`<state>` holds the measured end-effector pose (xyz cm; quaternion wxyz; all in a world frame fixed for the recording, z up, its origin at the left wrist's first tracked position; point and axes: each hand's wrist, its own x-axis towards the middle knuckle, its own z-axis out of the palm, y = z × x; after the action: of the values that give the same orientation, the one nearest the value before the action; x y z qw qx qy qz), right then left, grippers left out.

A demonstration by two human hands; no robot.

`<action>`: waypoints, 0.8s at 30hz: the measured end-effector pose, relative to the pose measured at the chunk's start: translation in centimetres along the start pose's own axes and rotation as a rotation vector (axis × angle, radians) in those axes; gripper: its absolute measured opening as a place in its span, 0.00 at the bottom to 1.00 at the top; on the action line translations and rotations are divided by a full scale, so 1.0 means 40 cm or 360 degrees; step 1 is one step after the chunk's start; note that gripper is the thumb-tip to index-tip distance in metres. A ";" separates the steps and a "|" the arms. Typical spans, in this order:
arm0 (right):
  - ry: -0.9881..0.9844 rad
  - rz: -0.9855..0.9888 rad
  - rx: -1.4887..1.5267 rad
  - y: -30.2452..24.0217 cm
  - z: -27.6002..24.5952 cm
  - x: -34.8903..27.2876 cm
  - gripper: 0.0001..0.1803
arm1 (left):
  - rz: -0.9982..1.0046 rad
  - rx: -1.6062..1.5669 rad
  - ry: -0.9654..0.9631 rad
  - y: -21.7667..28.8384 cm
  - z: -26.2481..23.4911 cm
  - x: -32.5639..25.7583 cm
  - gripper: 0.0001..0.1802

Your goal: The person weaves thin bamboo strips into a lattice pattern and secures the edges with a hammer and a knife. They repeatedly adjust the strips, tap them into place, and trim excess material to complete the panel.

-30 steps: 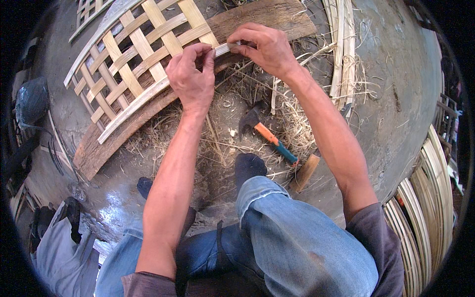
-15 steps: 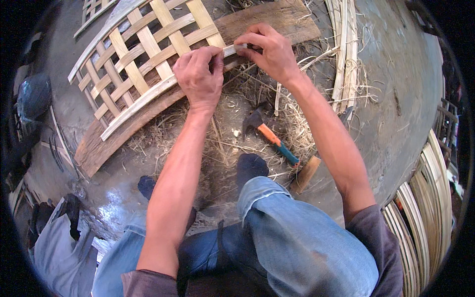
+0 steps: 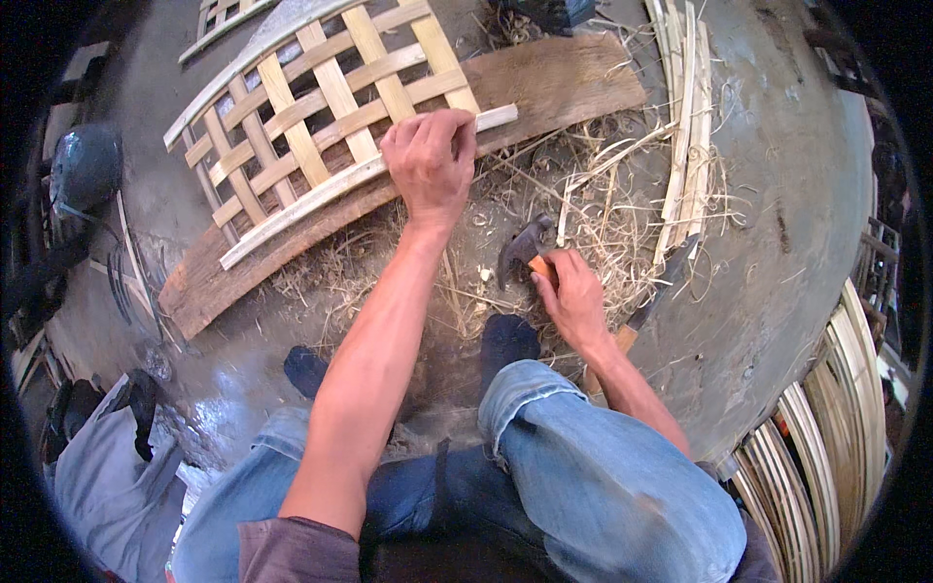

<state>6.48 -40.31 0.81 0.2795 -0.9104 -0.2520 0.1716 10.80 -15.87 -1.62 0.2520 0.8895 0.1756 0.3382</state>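
Note:
A woven panel of pale bamboo slats point(image 3: 336, 95) lies over a brown wooden plank point(image 3: 564, 80), with a light edge strip point(image 3: 311, 209) along its near side. My left hand point(image 3: 426, 163) is closed on this edge strip near its right end; its fingertips are partly hidden, so any small item between them is out of sight. Lower and to the right, my right hand point(image 3: 575, 299) is wrapped round the orange handle of a claw hammer point(image 3: 525, 247). The dark hammer head rests close to the ground, its claw toward my foot.
Curly shavings point(image 3: 622, 209) litter the ground around the plank. Beside my right forearm lies a knife point(image 3: 663, 282) with a wooden handle. Long pale strips point(image 3: 688, 126) lie at the far right, and bundled slats point(image 3: 826, 418) curve along the right edge. Another woven panel point(image 3: 219, 21) sits far left.
My right hand has left the edge strip, come down toward me and taken hold of the hammer. My left hand stays on the strip. The whole view has shifted slightly.

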 end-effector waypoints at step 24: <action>0.0170 -0.0416 0.0153 -0.161 -0.120 0.351 0.16 | -0.0092 -0.0047 0.0001 -0.012 0.007 -0.009 0.21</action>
<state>17.76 -29.93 5.98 0.3557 -0.8632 -0.3448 0.0968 10.68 -15.74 -2.25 0.2747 0.8801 0.1964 0.3336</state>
